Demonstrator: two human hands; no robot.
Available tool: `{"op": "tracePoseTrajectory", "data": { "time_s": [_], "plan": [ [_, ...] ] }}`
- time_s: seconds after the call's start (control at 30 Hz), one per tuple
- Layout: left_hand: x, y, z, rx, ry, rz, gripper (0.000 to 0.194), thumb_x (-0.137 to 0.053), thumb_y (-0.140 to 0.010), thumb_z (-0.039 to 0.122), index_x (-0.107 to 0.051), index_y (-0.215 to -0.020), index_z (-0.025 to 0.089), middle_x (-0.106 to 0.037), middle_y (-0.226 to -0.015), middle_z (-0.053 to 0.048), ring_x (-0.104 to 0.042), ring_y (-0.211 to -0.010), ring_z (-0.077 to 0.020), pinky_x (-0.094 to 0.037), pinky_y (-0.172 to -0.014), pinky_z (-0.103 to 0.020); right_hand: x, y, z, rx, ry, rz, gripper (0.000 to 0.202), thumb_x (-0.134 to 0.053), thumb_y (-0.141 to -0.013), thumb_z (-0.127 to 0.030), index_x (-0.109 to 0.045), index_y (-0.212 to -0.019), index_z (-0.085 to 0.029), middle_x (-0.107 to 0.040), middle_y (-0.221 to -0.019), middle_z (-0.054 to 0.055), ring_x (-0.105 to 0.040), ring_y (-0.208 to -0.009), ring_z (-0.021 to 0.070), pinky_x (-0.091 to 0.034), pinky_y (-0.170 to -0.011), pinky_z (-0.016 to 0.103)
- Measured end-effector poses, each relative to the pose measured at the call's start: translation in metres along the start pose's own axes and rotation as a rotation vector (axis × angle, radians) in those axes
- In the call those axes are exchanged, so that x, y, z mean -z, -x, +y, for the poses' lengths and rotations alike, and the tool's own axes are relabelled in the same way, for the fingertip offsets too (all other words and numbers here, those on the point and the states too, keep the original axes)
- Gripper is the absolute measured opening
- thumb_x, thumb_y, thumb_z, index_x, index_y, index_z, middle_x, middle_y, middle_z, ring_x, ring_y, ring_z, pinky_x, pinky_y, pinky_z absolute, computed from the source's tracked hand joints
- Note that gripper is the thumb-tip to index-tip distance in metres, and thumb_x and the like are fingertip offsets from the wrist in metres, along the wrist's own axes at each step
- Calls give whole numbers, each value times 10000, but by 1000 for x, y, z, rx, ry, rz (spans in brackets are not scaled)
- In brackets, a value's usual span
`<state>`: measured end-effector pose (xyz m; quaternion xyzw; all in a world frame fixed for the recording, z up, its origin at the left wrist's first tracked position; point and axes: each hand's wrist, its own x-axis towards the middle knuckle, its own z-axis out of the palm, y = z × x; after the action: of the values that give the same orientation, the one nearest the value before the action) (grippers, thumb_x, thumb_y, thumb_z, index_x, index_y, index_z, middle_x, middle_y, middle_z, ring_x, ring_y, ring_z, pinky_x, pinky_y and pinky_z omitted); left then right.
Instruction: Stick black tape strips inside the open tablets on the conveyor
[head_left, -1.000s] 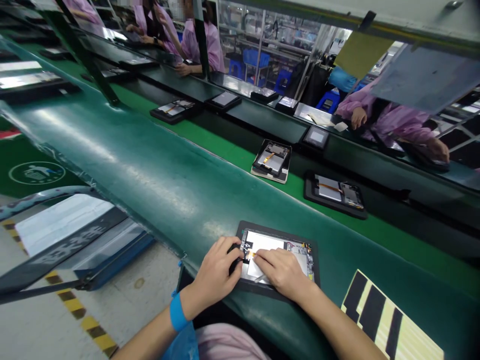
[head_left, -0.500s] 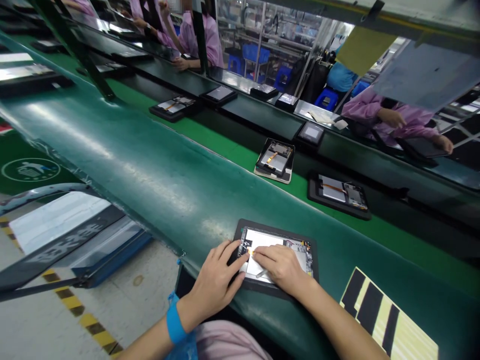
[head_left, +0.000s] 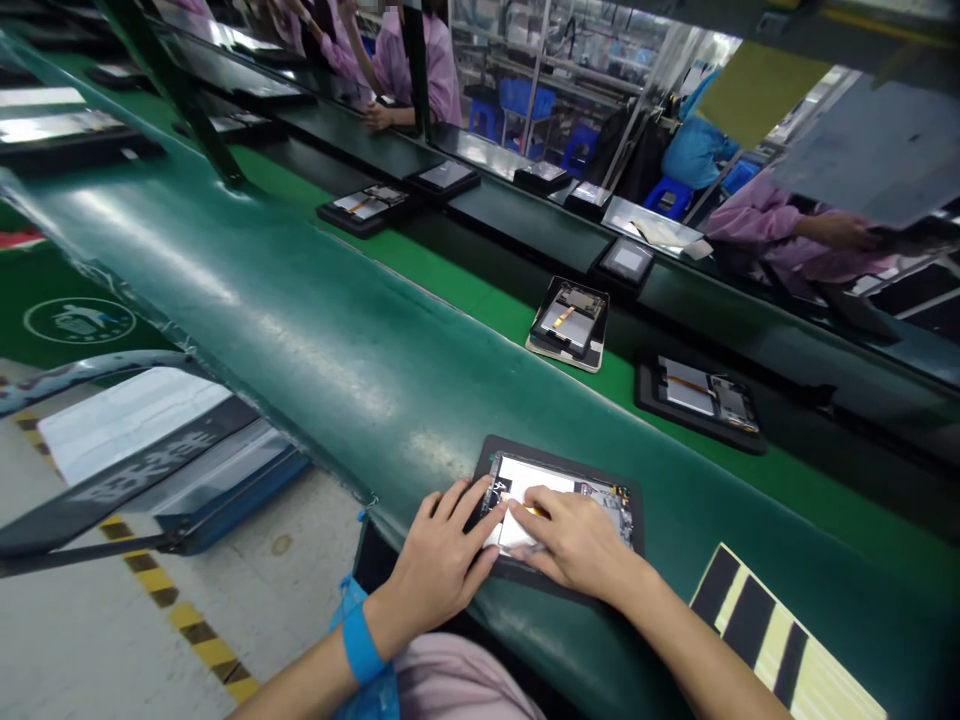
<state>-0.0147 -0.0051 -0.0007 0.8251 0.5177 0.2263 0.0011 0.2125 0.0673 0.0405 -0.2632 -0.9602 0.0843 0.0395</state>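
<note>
An opened tablet (head_left: 517,475) with its white battery and circuit board exposed lies on a black tray (head_left: 637,545) in front of me. My left hand (head_left: 446,550) is open, fingers spread, with its fingertips on the tablet's left end. Over the battery, my right hand (head_left: 581,540) is closed, its fingers bent down around an orange ribbon cable (head_left: 537,510). Part of that cable is covered by the fingers. The fingertips of both hands nearly meet near the tablet's left end.
Several more opened tablets sit on the belt, among them one on a light-edged board (head_left: 566,325) and one on a black tray (head_left: 697,400). A yellow board with black strips (head_left: 780,630) lies at right. Co-workers in pink sleeves (head_left: 772,225) sit across the line.
The view has shifted slightly. My right hand has bent its fingers more, and the orange cable now shows between them; a thin grey piece seen under that hand before is hidden.
</note>
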Motion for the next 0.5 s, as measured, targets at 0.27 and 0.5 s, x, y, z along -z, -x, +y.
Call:
{"op": "tracePoseTrajectory", "data": {
  "time_s": [0.27, 0.5],
  "plan": [
    [-1, 1, -1, 3, 2, 0, 416, -479, -991, 328, -616, -1375, 242, -569, -1453, -137, -520, -1249, -338, -386, -947, -463, 16, 0, 1, -25, -184, -142, 544, -455, -999, -540, -514, -1400, -178, -609, -1122, 99, -599, -851, 215, -455, -730, 325],
    [-2, 2, 0, 11, 10, -16, 406, -474, -996, 339, -618, -1368, 263, -556, -1472, -124, -513, -1257, -331, -380, -947, -465, 18, 6, 3, -7, -142, -156, 497, -423, -1019, -456, -518, -1393, -142, -616, -1096, 116, -583, -858, 223, -447, -739, 330]
  ]
}}
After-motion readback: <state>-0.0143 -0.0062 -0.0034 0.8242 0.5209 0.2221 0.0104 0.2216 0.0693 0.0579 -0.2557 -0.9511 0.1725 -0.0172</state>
